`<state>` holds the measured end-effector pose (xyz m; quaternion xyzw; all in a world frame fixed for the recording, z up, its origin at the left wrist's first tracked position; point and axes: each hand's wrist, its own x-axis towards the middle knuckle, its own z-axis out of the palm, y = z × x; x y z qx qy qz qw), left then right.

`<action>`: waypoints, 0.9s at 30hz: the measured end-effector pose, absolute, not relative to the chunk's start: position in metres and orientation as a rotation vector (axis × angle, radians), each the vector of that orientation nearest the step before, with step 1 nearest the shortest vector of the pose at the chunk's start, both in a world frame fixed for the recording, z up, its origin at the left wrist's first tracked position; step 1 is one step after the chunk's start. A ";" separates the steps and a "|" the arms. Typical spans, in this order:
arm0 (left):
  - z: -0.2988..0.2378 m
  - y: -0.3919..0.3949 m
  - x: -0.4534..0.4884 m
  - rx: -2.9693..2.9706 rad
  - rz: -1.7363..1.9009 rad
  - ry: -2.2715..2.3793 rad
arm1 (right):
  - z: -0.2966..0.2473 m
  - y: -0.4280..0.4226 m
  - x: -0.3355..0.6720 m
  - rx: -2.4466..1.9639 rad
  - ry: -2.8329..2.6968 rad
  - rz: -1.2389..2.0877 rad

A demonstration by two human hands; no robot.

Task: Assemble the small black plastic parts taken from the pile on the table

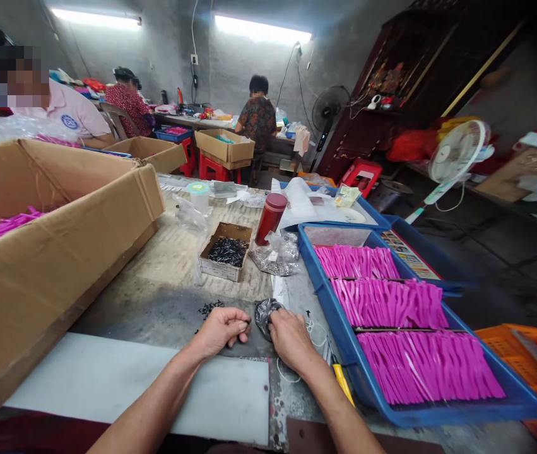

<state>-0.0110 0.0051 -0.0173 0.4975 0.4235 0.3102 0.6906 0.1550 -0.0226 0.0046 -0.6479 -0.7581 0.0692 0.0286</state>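
My left hand (225, 329) is closed in a pinch, with a small dark bit just showing at the fingertips. Small black pieces (210, 308) lie loose on the table behind it. To its right, my right hand (293, 337) curls its fingers against a crumpled black plastic bag (263, 315); its fingertips are partly hidden there. Beside that hand lie a loop of white cord (315, 334) and a yellow-handled tool (342, 382). Farther back is a small cardboard box (221, 270) of black pieces.
A blue tray (313, 277) holds rows of magenta strips (424, 366) on the right. A large cardboard box (60, 284) stands left. Behind are a dark red canister (271, 217) and a clear bag of small parts (275, 255). Several people sit farther back.
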 end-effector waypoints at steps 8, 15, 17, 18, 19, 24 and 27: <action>-0.017 0.004 -0.010 1.166 0.681 0.933 | -0.006 -0.026 0.161 -1.821 -2.106 0.314; -0.013 0.001 -0.010 1.165 0.665 0.922 | -0.002 -0.031 0.160 -1.739 -1.874 0.467; -0.012 0.001 -0.010 1.173 0.657 0.930 | -0.003 -0.031 0.161 -1.720 -1.786 0.550; -0.012 0.001 -0.010 1.176 0.653 0.935 | -0.003 -0.032 0.162 -1.699 -1.739 0.592; -0.011 0.001 -0.010 1.179 0.652 0.938 | -0.004 -0.032 0.162 -1.671 -1.694 0.635; -0.007 -0.001 -0.008 1.196 0.648 0.930 | -0.002 -0.035 0.166 -1.528 -1.617 0.707; -0.003 -0.003 -0.005 1.193 0.637 0.922 | 0.005 -0.038 0.166 -1.496 -1.680 0.703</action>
